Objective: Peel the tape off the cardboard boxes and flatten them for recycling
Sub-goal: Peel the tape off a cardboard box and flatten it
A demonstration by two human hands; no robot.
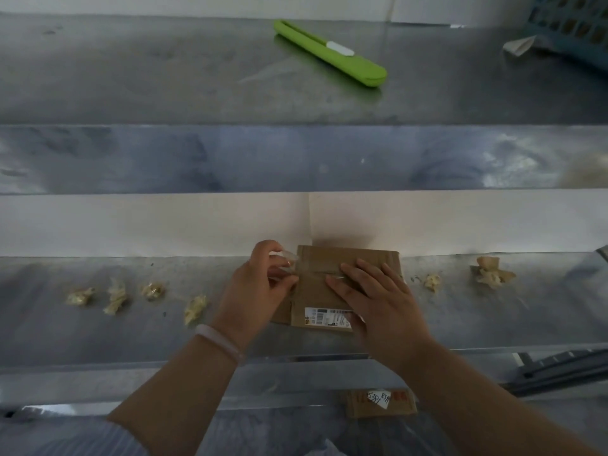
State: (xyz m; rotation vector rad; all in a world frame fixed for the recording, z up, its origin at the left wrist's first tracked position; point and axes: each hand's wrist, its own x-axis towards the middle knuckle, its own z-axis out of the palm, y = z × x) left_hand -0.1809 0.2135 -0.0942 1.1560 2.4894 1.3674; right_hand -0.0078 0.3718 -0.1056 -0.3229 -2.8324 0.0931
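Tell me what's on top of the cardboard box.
The right hand lies flat on the cardboard box and hides part of its label; the left hand pinches clear tape at its left edge.

A green cutter point(330, 53) lies slantwise on the steel shelf point(131, 77) in the upper middle of the frame. A blue slatted basket point(572, 24) fills the upper right corner, with a folded white paper scrap point(518, 47) just beside it. The steel tabletop point(98, 330) spans the lower half, and a dark grey slatted object point(559, 370) juts in at the lower right.
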